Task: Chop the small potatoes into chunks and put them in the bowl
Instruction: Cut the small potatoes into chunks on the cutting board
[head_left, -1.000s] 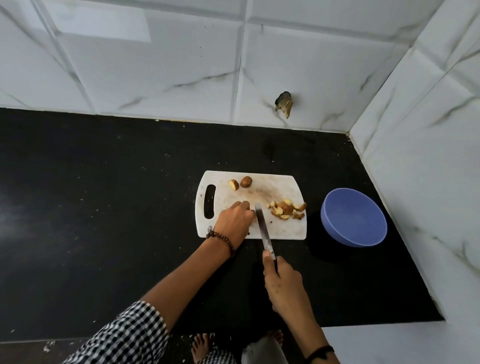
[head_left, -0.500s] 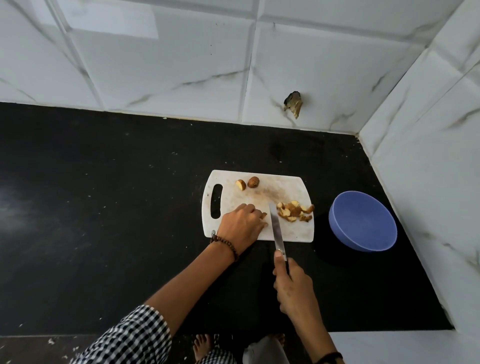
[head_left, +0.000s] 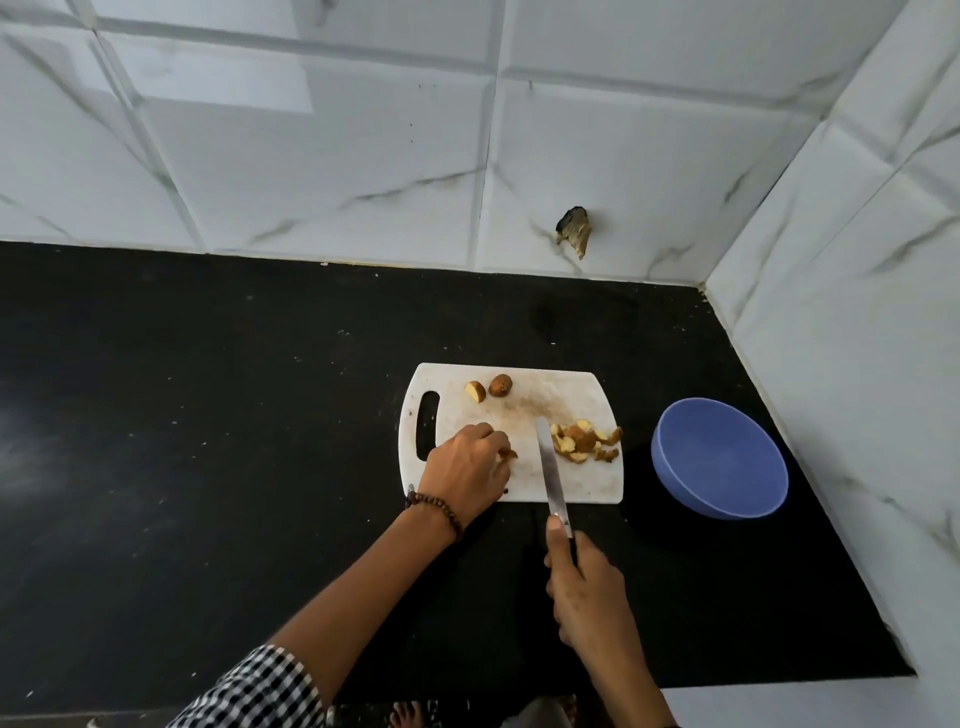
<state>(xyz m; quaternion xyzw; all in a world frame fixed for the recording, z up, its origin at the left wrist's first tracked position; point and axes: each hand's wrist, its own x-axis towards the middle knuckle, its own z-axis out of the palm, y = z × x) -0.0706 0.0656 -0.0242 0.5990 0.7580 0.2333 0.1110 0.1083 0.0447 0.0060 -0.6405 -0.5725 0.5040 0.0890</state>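
my right grip (head_left: 584, 587) wraps the knife (head_left: 550, 478) by its handle, blade over the board (head_left: 571, 395); my left grip (head_left: 467, 467) pinches a potato piece (head_left: 506, 454) steady for the cut. chunks (head_left: 584, 441) are heaped at the board's right edge, nearest the bowl (head_left: 719, 457), for easy transfer.

I'm on one cam only: head-worn, wide-angle, looking fwd & down across the black counter (head_left: 208, 467) toward the tiled back wall (head_left: 311, 182), w/ the side wall (head_left: 857, 338) on the rt. Cutting board (head_left: 587, 483) sits near, just rt of centre. Left hand (head_left: 467, 467) and right hand (head_left: 587, 587) come in from the bottom edge. Tile lines bow toward the frame edges.
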